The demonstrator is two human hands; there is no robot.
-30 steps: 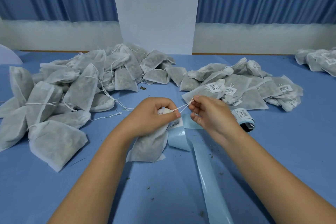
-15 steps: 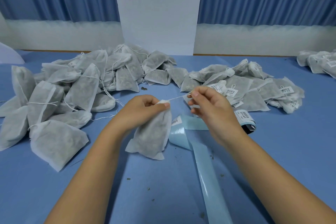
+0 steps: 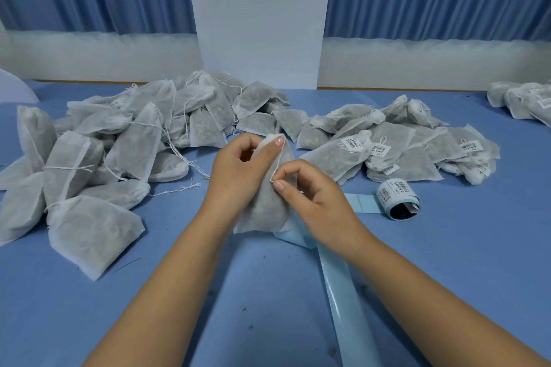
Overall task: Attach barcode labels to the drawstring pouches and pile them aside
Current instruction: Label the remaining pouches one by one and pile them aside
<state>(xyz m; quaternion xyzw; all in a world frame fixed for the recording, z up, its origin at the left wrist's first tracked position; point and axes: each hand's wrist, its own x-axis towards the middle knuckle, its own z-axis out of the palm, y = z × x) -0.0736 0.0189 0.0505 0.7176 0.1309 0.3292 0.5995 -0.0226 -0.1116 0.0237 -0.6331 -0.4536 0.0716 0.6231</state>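
Note:
A white mesh drawstring pouch (image 3: 265, 208) stands upright between my hands at the table's centre. My left hand (image 3: 238, 167) grips its gathered top, thumb pressed on the mouth. My right hand (image 3: 304, 191) pinches the pouch's string loop (image 3: 275, 168) against the pouch's right side. A roll of barcode labels (image 3: 398, 197) lies to the right, its light blue backing strip (image 3: 343, 283) trailing toward me under the pouch. Unlabelled pouches (image 3: 119, 143) are heaped at left. Labelled pouches (image 3: 402, 149) lie piled at right.
The blue table (image 3: 462, 247) carries a further small pile of labelled pouches (image 3: 524, 101) at the far right edge. A white wall and blue curtains stand behind. Small dark crumbs dot the table near me.
The pouch has been raised upright and closer to my view. My right hand has come down from pulling the string out sideways and now holds the loop against the pouch.

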